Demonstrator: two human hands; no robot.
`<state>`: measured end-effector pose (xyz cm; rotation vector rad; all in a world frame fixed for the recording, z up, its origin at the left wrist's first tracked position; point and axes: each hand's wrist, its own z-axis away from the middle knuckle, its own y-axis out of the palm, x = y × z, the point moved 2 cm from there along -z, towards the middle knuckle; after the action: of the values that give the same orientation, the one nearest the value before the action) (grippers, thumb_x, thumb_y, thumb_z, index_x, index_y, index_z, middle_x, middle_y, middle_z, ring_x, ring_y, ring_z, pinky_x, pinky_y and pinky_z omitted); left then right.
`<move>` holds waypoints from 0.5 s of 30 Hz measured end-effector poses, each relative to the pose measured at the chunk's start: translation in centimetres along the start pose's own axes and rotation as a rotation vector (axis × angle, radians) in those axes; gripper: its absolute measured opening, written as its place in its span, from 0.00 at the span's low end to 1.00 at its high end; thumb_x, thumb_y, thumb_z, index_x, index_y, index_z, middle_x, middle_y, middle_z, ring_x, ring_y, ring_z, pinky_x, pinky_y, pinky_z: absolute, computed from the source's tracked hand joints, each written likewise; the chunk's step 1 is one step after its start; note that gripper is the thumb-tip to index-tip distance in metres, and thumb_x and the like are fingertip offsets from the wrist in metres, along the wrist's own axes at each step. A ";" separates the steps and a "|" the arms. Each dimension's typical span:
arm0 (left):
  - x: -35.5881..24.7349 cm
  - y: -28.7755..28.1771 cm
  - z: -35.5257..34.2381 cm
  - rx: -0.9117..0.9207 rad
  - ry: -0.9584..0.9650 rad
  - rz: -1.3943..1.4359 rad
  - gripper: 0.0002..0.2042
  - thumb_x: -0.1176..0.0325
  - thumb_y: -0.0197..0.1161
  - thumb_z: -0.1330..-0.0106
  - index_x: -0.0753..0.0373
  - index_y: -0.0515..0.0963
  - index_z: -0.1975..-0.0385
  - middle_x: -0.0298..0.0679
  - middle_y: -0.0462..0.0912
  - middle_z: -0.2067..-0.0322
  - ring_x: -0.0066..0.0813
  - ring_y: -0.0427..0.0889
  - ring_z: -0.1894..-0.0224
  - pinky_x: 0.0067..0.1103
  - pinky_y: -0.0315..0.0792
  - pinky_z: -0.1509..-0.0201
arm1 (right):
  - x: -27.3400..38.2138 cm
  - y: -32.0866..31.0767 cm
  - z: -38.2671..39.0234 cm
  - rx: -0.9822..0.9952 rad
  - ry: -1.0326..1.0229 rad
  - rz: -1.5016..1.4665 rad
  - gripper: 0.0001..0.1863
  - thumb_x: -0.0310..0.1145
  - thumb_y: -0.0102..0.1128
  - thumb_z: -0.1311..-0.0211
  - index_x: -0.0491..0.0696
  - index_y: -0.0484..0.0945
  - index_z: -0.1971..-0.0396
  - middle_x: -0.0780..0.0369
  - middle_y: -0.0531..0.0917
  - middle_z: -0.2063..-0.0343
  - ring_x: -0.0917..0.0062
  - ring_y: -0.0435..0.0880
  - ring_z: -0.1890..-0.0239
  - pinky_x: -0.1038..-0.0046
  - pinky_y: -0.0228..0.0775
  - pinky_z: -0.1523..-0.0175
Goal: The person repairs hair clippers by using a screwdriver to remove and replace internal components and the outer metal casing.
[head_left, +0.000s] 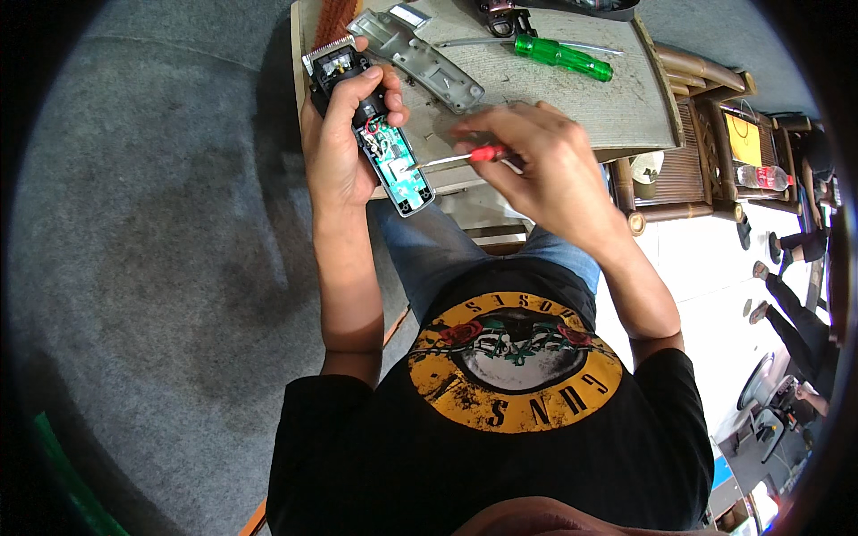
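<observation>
Nearest the camera in the head view, wears a black short-sleeved T-shirt (505,393) printed with a yellow ring around a round grey graphic, above faded blue denim jeans (429,243). Sits close up to a worn, pale wooden table (626,116).

Holds, in the left hand (335,147), an opened black hair clipper (366,112), slanted at the table's near edge with its toothed metal blade (327,55) pointing away. Clamps the body firmly, with thumb laid across the front and fingertips wrapped round the right side, leaving bare a long green circuit board (398,170) with red and white wires at its upper end.

Pinches, in the right hand (550,152), a slim red-handled screwdriver (483,154) with a thin metal shaft. Aims the tip at the board from the right; cannot tell whether touching or just above. Works with hands apart.

Has a hollow grey plastic shell (429,67) lying beyond the clipper, probably its cover, and a thick screwdriver with a translucent green handle (561,58) farther right.

Appears to be at the step of working on the exposed board, with the housing already off. Calls next, most likely, for a steady left grip and a light, well-placed tip, clear of the thin wires.
</observation>
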<state>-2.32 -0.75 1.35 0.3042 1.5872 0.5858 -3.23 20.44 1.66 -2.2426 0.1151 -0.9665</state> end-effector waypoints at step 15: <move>0.0 -0.2 -0.1 -0.053 -0.012 0.041 0.21 0.74 0.64 0.34 0.65 0.71 0.42 0.44 0.81 0.69 0.25 0.79 0.71 0.21 0.75 0.70 | 0.4 2.6 -2.2 0.129 0.005 0.160 0.13 0.29 0.71 0.46 0.47 0.85 0.59 0.54 0.87 0.69 0.65 0.87 0.68 0.67 0.76 0.58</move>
<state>-2.37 -0.95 1.20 0.3006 1.5547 0.6560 -3.96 17.08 1.42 -2.0792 0.2252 -0.8684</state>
